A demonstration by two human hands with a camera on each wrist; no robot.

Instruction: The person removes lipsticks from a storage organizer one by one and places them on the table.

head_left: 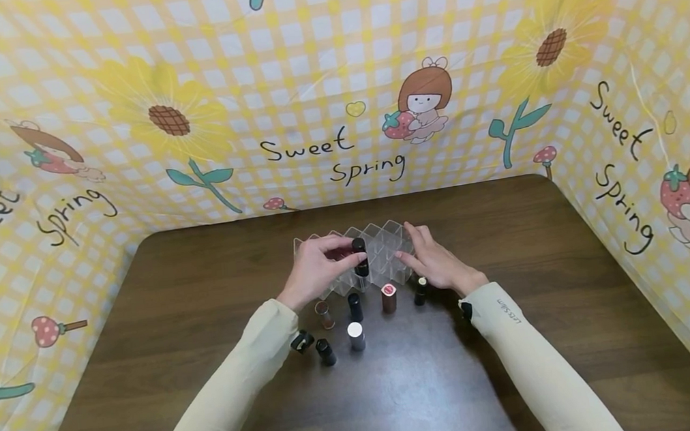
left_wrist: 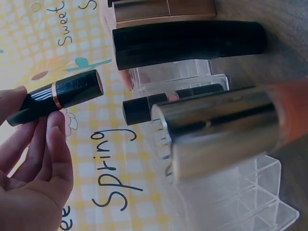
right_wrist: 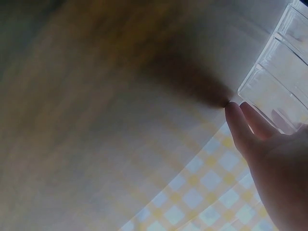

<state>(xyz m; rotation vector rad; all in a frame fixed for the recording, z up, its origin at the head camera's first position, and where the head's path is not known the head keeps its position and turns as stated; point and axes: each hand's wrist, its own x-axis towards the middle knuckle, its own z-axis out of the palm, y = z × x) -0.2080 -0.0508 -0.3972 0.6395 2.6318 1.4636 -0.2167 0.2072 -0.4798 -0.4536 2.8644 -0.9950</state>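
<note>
My left hand (head_left: 318,264) pinches a black lipstick (left_wrist: 60,97) with a thin gold band, its lower end pointing toward a clear lipstick organizer (head_left: 384,267). In the left wrist view the lipstick is apart from the organizer. A black-capped tube (left_wrist: 144,108) stands in one compartment there. My right hand (head_left: 437,256) touches the organizer's right end, its fingers fairly straight along the edge. The thumb lies at the near side, partly seen through the clear plastic in the right wrist view.
Several lipsticks stand in front of the organizer: a brownish clear tube (head_left: 325,315), a dark one (head_left: 355,308), a brown-red one (head_left: 389,299), a slim black one (head_left: 421,292), a silver-white one (head_left: 356,338) and a black one (head_left: 326,352). A checked cloth (head_left: 306,54) surrounds the wooden table (head_left: 202,269).
</note>
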